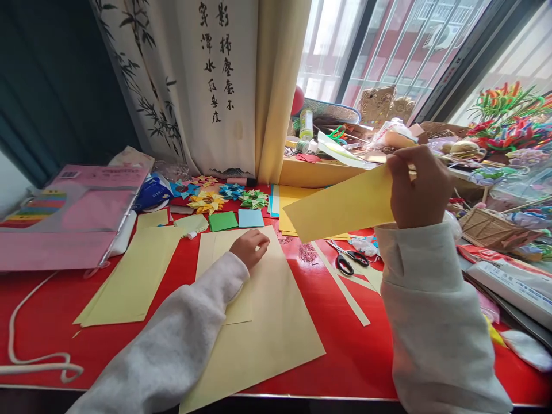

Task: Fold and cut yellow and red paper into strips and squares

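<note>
right fingers (400, 172) pinch yellow paper (340, 204) | left hand (250, 248) perhaps touching sheet (282, 310)

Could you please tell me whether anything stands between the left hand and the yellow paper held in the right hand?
Nothing visible does: the gap between the left hand and the yellow paper in the right hand is open. The scissors lie to its right.

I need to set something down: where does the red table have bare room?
Mainly the red table between the big sheet and the right sleeve, nearer than the paper strip. A smaller patch lies between the paper stack, left sleeve and white cord. It's crowded along the back, around the paper flowers, and on the windowsill.
</note>
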### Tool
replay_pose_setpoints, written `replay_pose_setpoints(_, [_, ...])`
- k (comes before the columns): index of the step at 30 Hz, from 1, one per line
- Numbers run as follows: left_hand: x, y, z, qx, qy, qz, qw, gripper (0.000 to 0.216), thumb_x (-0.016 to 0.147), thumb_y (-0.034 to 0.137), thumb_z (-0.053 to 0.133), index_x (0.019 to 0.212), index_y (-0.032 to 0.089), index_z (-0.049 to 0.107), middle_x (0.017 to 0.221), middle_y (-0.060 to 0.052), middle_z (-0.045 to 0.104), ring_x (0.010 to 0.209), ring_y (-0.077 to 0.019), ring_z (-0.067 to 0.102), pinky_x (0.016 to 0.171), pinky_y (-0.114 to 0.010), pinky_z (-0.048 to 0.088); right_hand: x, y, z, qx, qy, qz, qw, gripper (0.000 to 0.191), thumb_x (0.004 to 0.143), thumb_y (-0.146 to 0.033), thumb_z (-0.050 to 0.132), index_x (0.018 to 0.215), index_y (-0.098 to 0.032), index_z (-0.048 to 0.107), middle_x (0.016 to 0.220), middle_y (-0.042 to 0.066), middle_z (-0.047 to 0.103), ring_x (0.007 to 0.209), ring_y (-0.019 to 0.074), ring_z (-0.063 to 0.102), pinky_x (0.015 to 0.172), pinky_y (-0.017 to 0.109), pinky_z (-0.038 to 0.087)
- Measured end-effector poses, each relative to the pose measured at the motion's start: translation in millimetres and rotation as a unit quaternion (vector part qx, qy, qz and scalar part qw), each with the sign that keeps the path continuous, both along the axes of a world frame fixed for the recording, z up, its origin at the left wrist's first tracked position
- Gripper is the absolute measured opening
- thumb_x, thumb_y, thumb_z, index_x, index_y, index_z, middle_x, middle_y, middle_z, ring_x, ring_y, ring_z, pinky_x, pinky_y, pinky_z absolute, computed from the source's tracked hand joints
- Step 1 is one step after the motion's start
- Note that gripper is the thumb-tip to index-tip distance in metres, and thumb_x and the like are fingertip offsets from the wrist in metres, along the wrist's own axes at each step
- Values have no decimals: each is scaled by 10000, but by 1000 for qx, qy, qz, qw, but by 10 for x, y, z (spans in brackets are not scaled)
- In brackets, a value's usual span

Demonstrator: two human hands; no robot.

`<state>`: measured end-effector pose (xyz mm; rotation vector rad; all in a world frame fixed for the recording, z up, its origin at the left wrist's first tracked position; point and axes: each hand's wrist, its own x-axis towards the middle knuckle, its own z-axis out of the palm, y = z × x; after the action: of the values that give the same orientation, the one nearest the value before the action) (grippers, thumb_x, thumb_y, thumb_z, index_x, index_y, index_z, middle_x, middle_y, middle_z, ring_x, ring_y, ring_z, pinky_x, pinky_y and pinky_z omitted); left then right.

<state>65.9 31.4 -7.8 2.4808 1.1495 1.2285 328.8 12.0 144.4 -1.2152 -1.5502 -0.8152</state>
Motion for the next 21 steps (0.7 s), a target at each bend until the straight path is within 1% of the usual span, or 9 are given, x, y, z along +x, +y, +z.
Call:
replay_pose_setpoints(3, [-12,-29,167,13,-39,60,997,159,762,185,401,765,160,558,732,-38,549,656,-126,494,612,-258,418,-111,-183,101,22,-14,18,1000,157,784,-308,391,769,-236,529,760,25,599,759,157,540,708,287,387])
replay_pose_setpoints(5, [1,-107,328,33,-83,88,992,161,773,200,399,819,171,550,777,-33,552,715,-127,501,640,-251,423,-228,-274,131,25,-51,55,997,133,772,-299,423,741,-230,532,731,11,593,742,141,537,710,274,387])
replay_pose_setpoints(7, [33,-225,492,66,-121,73,988,176,766,203,422,903,171,528,866,-40,555,805,-135,501,691,-259,426,-369,-328,121,4,-122,107,987,102,753,-283,468,711,-216,533,672,-1,573,699,129,526,701,273,384])
replay_pose_setpoints(8, [55,-293,566,81,-130,59,986,202,758,199,441,944,167,513,909,-46,554,828,-139,500,716,-269,424,-445,-344,101,-17,-165,132,977,94,747,-277,483,701,-212,531,649,-7,562,677,123,515,694,273,379])
replay_pose_setpoints(11, [130,-488,724,140,-123,7,982,233,737,171,483,968,167,510,936,-52,564,885,-153,494,777,-305,409,-668,-365,6,-92,-267,181,942,124,770,-283,456,692,-210,518,617,-16,546,631,111,483,687,277,350])
replay_pose_setpoints(13, [173,-575,767,164,-120,-14,979,220,733,143,489,950,171,519,910,-48,575,873,-149,501,767,-306,416,-785,-368,-64,-125,-293,200,927,163,793,-291,417,693,-203,510,603,-16,540,601,106,467,687,275,332])
replay_pose_setpoints(15, [203,-615,770,171,-135,-13,976,181,728,120,494,900,160,537,853,-49,589,827,-144,514,732,-298,432,-864,-371,-119,-139,-296,212,921,194,807,-294,389,691,-189,504,596,-10,537,582,104,456,686,270,319])
replay_pose_setpoints(19, [219,-618,744,150,-171,-21,973,93,722,114,501,789,148,556,743,-41,597,730,-134,524,665,-284,448,-942,-377,-180,-142,-284,224,922,224,818,-284,364,670,-177,494,577,-5,536,553,104,443,668,259,312])
replay_pose_setpoints(21, [213,-617,745,122,-190,-27,974,79,727,120,496,773,144,555,732,-43,592,719,-131,521,656,-280,447,-969,-380,-201,-138,-275,224,925,209,810,-275,380,663,-175,489,575,-5,537,548,104,441,662,252,318])
